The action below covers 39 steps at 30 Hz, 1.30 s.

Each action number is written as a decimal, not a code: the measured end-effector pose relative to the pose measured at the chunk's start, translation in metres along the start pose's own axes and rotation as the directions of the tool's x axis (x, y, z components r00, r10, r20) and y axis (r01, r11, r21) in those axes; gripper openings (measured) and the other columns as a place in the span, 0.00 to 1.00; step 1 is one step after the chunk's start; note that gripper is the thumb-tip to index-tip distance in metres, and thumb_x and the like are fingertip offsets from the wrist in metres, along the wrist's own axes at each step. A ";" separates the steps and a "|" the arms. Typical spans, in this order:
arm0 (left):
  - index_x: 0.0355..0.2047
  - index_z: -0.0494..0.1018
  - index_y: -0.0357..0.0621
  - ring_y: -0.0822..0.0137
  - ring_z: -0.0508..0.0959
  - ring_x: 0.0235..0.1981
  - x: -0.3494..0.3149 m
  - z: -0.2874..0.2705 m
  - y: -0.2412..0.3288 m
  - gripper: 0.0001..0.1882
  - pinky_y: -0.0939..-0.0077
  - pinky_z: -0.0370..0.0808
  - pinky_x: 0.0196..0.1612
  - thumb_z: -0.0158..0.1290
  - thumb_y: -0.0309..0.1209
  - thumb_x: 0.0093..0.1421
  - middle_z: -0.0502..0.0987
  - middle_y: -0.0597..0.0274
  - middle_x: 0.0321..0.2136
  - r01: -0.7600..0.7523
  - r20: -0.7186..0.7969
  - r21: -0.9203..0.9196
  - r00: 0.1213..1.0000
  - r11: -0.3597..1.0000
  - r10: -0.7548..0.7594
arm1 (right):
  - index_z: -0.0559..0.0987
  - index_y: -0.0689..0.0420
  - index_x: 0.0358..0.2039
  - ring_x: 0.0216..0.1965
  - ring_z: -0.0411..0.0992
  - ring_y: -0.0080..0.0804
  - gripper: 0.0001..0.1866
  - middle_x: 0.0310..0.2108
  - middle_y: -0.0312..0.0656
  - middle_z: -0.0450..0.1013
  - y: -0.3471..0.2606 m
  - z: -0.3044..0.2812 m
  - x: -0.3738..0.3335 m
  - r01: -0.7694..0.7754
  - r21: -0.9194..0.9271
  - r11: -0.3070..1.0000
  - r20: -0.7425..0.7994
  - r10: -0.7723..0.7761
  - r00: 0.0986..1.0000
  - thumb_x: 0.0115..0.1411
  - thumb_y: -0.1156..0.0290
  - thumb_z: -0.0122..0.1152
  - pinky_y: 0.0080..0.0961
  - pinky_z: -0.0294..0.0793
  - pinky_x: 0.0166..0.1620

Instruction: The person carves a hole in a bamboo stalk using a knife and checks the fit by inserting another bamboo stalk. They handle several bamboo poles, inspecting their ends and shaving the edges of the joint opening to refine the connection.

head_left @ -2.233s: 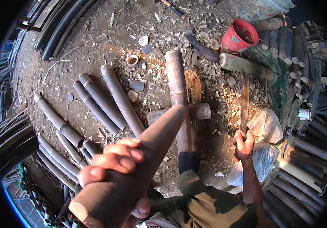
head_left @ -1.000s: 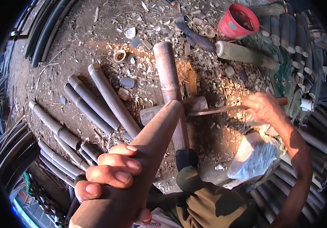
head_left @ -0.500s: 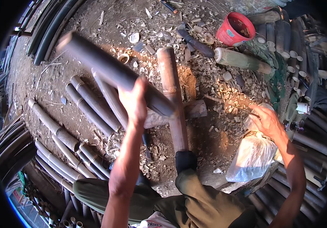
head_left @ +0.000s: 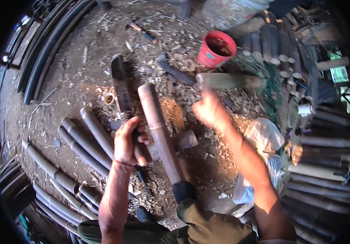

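Note:
My left hand [head_left: 127, 140] grips the handle of a machete [head_left: 121, 83], whose broad dark blade points away from me. Just right of it, a brown bamboo length [head_left: 158, 126] lies across a short log [head_left: 187, 140]. My dark-covered foot [head_left: 183, 191] is at the bamboo's near end. My right hand [head_left: 210, 109] is stretched forward, close to the pale end of a greenish bamboo piece [head_left: 232, 80]. Motion smears its fingers, so I cannot tell whether they touch or hold anything. A dark, bent wooden piece [head_left: 179, 73] lies left of that hand.
A red bucket [head_left: 215, 51] stands beyond my right hand. A plastic bag [head_left: 264, 140] sits beside my right forearm. Cut bamboo lengths [head_left: 89, 140] lie on the left, with stacks [head_left: 325, 175] at the right. A knife [head_left: 142, 33] lies farther off among chips.
The dark bamboo length has left my left hand, which now holds the machete. My right hand, earlier around a thin long tool, has moved left and forward. The view has shifted.

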<state>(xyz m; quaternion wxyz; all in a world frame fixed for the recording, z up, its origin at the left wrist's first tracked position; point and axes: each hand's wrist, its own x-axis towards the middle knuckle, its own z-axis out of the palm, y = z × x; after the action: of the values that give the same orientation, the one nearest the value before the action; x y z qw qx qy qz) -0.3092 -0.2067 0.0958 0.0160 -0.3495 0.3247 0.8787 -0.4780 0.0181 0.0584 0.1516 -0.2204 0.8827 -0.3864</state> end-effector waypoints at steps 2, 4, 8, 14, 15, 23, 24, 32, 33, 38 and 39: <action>0.37 0.70 0.46 0.76 0.66 0.16 0.002 -0.012 0.011 0.11 0.79 0.68 0.21 0.54 0.40 0.63 0.67 0.69 0.22 -0.072 -0.097 0.205 0.991 0.976 0.093 | 0.64 0.63 0.59 0.58 0.61 0.57 0.37 0.56 0.58 0.63 0.123 -0.056 0.018 -0.195 -0.608 0.770 -0.336 -0.027 0.942 0.44 0.79 0.59 0.44 0.60 0.60; 0.40 0.69 0.45 0.76 0.65 0.15 -0.001 -0.041 0.019 0.15 0.78 0.68 0.19 0.54 0.43 0.64 0.68 0.68 0.22 -0.092 -0.075 0.290 0.990 0.953 0.119 | 0.45 0.58 0.69 0.61 0.57 0.56 0.53 0.61 0.55 0.58 0.203 -0.106 0.020 -0.213 -0.788 0.577 -0.220 0.058 0.974 0.45 0.77 0.65 0.43 0.59 0.63; 0.43 0.68 0.42 0.72 0.72 0.17 -0.025 -0.109 0.036 0.18 0.77 0.73 0.21 0.57 0.41 0.62 0.72 0.64 0.25 -0.214 -0.028 0.379 0.970 0.900 0.243 | 0.58 0.60 0.62 0.61 0.56 0.54 0.48 0.59 0.51 0.57 0.165 -0.098 0.035 -0.235 -0.791 0.564 -0.113 0.244 0.963 0.40 0.73 0.71 0.43 0.62 0.61; 0.34 0.70 0.41 0.75 0.71 0.24 -0.011 -0.151 0.056 0.14 0.76 0.69 0.29 0.60 0.33 0.51 0.71 0.69 0.24 -0.236 0.144 0.820 0.967 0.521 0.212 | 0.67 0.61 0.48 0.51 0.68 0.55 0.37 0.53 0.52 0.64 0.150 -0.106 -0.017 -0.211 -0.603 0.769 -0.071 0.211 0.975 0.36 0.66 0.73 0.43 0.69 0.53; 0.33 0.72 0.40 0.73 0.72 0.24 -0.013 -0.138 0.063 0.17 0.75 0.69 0.29 0.60 0.40 0.52 0.72 0.68 0.22 -0.192 0.144 0.937 0.974 0.293 0.177 | 0.67 0.62 0.48 0.50 0.69 0.55 0.37 0.51 0.53 0.66 0.123 -0.108 -0.027 -0.339 -0.571 0.747 -0.039 0.388 0.921 0.37 0.65 0.72 0.42 0.70 0.52; 0.32 0.81 0.44 0.52 0.77 0.24 0.015 -0.092 0.072 0.41 0.58 0.71 0.30 0.46 0.73 0.51 0.74 0.53 0.16 -0.062 0.086 0.857 0.996 -0.512 0.023 | 0.60 0.63 0.62 0.48 0.69 0.30 0.48 0.48 0.43 0.70 0.009 -0.131 -0.129 -0.309 0.342 0.888 0.124 0.283 0.951 0.42 0.59 0.70 0.27 0.67 0.52; 0.33 0.81 0.46 0.52 0.77 0.24 0.015 -0.090 0.073 0.41 0.58 0.72 0.30 0.46 0.73 0.50 0.74 0.53 0.16 -0.057 0.078 0.833 0.997 -0.550 0.016 | 0.60 0.62 0.62 0.48 0.68 0.30 0.48 0.49 0.43 0.69 -0.001 -0.132 -0.137 -0.336 0.401 0.852 0.143 0.303 0.942 0.42 0.59 0.69 0.26 0.66 0.53; 0.28 0.81 0.46 0.49 0.77 0.24 0.011 -0.094 0.064 0.38 0.57 0.72 0.30 0.47 0.72 0.51 0.73 0.52 0.15 -0.086 0.112 0.826 0.994 -0.558 0.012 | 0.60 0.64 0.61 0.49 0.69 0.31 0.48 0.48 0.43 0.69 -0.050 -0.124 -0.147 -0.456 0.625 0.633 0.261 0.382 0.887 0.41 0.59 0.67 0.28 0.68 0.53; 0.28 0.81 0.47 0.49 0.77 0.24 0.009 -0.094 0.063 0.38 0.57 0.72 0.30 0.47 0.71 0.51 0.73 0.52 0.15 -0.080 0.103 0.827 0.995 -0.557 0.011 | 0.60 0.64 0.61 0.48 0.69 0.31 0.48 0.47 0.44 0.69 -0.050 -0.123 -0.146 -0.468 0.622 0.628 0.275 0.384 0.881 0.40 0.58 0.67 0.28 0.68 0.53; 0.37 0.83 0.60 0.57 0.78 0.22 0.007 -0.092 0.058 0.35 0.61 0.72 0.28 0.46 0.73 0.51 0.75 0.59 0.16 -0.046 0.049 0.796 0.999 -0.604 -0.012 | 0.63 0.69 0.56 0.31 0.77 0.34 0.45 0.39 0.47 0.72 -0.072 -0.110 -0.126 -0.349 0.603 0.717 0.215 0.276 0.937 0.40 0.58 0.68 0.28 0.80 0.34; 0.37 0.83 0.60 0.58 0.78 0.22 0.008 -0.094 0.057 0.35 0.61 0.72 0.29 0.46 0.73 0.51 0.76 0.59 0.16 -0.045 0.047 0.804 0.999 -0.593 -0.012 | 0.64 0.69 0.56 0.32 0.77 0.34 0.45 0.39 0.47 0.72 -0.072 -0.110 -0.123 -0.347 0.570 0.745 0.232 0.259 0.938 0.40 0.57 0.68 0.28 0.80 0.35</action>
<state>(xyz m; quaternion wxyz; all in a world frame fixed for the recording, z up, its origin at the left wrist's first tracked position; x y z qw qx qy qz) -0.2731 -0.3075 0.0716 0.3082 -0.1231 0.9366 0.1123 -0.4014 0.1040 0.1966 0.3349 -0.0402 0.7248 -0.6008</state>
